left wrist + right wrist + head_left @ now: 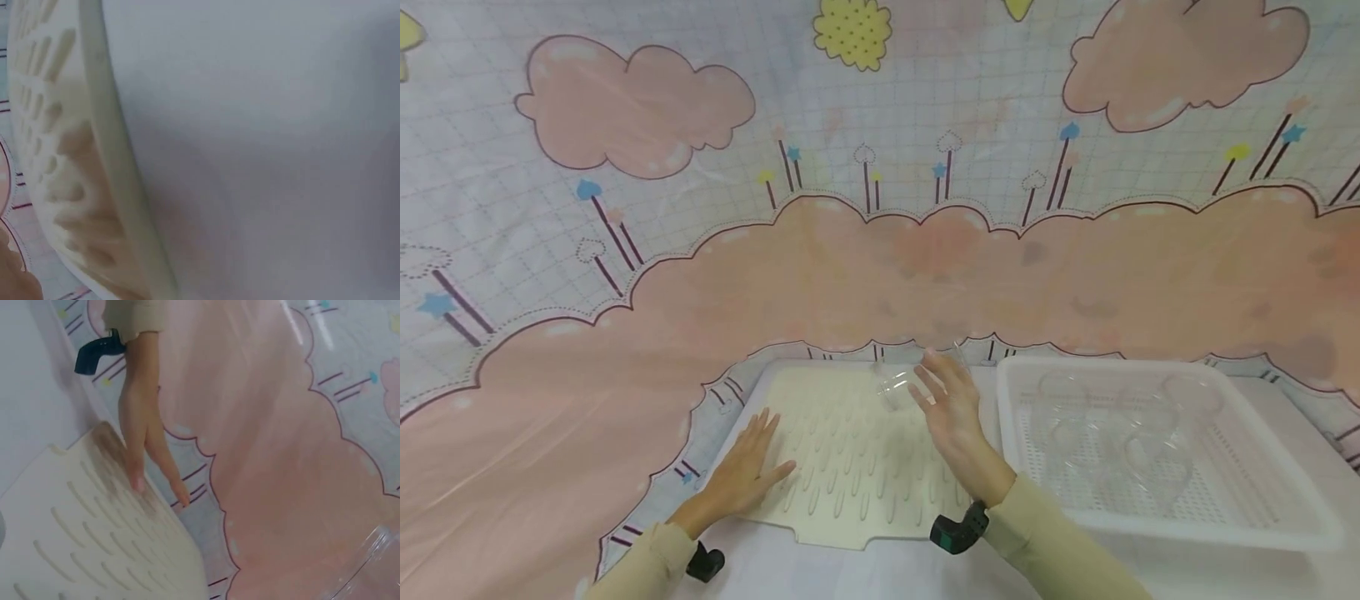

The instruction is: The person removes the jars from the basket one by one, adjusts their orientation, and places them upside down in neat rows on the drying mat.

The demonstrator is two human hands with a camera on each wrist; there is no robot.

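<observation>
1. Right hand (953, 408): fingers curled round a clear cup (893, 385), at the ridged mat's (850, 450) far side.
2. Left hand (741, 475): fingers spread, left edge.
3. Looks like placing; next probably needs a gentle release (see-through, easily misjudged).
4. Beyond: white basket (1187, 533), more cups (1157, 467).

Seeing a big cartoon-print sheet (940, 283) filling everything behind the worktop (880, 575), cloth or plastic, can't tell which. Shows a pale strip along the worktop's back edge, then a wide pink band (752, 283), then, farther above the worktop, faint grid lines, pink clouds (640, 108) and a dotted yellow blob (853, 33). Runs past the worktop's left side too. Looks softly lit, with some shiny streaks.
</observation>
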